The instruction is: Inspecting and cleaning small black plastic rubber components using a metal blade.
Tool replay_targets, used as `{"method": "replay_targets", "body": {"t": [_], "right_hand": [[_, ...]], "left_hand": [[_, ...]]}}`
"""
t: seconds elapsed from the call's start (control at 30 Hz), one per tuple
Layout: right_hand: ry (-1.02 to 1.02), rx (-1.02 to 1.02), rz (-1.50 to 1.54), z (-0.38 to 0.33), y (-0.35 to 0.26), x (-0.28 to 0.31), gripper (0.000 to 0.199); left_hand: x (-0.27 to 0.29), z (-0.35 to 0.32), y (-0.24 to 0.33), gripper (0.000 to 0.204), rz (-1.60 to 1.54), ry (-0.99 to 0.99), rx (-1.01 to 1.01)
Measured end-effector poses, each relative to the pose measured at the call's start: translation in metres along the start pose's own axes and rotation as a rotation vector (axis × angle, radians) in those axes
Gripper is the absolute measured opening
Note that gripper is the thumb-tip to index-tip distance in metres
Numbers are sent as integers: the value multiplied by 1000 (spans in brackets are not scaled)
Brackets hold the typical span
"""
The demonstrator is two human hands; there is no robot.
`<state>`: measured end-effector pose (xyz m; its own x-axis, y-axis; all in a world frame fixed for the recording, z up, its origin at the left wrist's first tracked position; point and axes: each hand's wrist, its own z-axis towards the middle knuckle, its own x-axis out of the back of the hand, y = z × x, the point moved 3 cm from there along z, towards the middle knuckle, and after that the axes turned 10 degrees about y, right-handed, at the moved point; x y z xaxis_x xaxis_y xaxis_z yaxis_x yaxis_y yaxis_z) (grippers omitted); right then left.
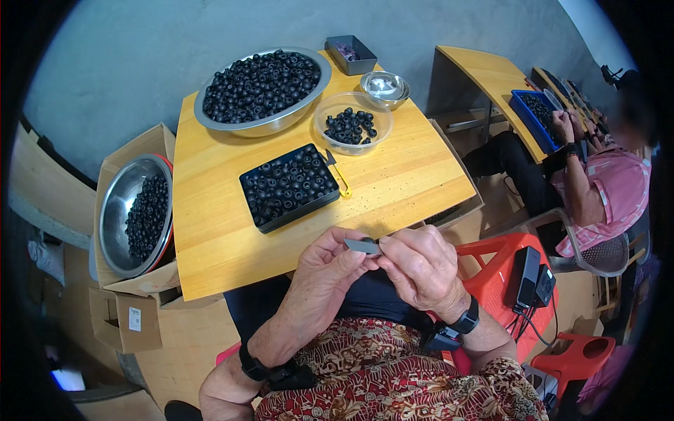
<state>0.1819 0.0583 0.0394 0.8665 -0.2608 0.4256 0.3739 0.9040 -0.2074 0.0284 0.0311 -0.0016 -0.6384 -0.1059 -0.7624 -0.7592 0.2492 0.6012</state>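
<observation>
Right hand (pixel 423 265) grips a grey blade (pixel 361 246); left hand (pixel 324 270) pinches a dark piece (pixel 367 239), mostly hidden — both by the table's (pixel 404 186) near edge. I'd worry: blade's close, a slip could nick the left. Tray (pixel 302 214) and yellow knife (pixel 342 182) sit ahead — tight reach.

And here a short, flat grey blade (pixel 361 246) is jutting from the fingers of the right hand (pixel 425 266), its broad face showing and its slanted end pointing toward the left hand (pixel 319 270). Right behind it, a small dark piece (pixel 367 239) is peeking over the blade's upper edge at the left fingertips, the blade and fingers hiding most of its shape!
</observation>
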Motion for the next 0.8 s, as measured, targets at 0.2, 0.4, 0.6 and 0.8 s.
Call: {"method": "replay_targets", "body": {"t": [0.2, 0.4, 0.6, 0.8], "right_hand": [[-17, 90, -92, -3, 0, 0, 32], [159, -57, -22, -1, 8, 13, 33], [75, -4, -4, -1, 0, 7, 36], [31, 20, -8, -2, -2, 5, 33]], "left_hand": [[2, 0, -2, 17, -20, -27, -78], [-8, -3, 9, 15, 121, -66, -164], [-1, -1, 2, 15, 12, 49, -28], [0, 1, -1, 16, -24, -57, -35]]}}
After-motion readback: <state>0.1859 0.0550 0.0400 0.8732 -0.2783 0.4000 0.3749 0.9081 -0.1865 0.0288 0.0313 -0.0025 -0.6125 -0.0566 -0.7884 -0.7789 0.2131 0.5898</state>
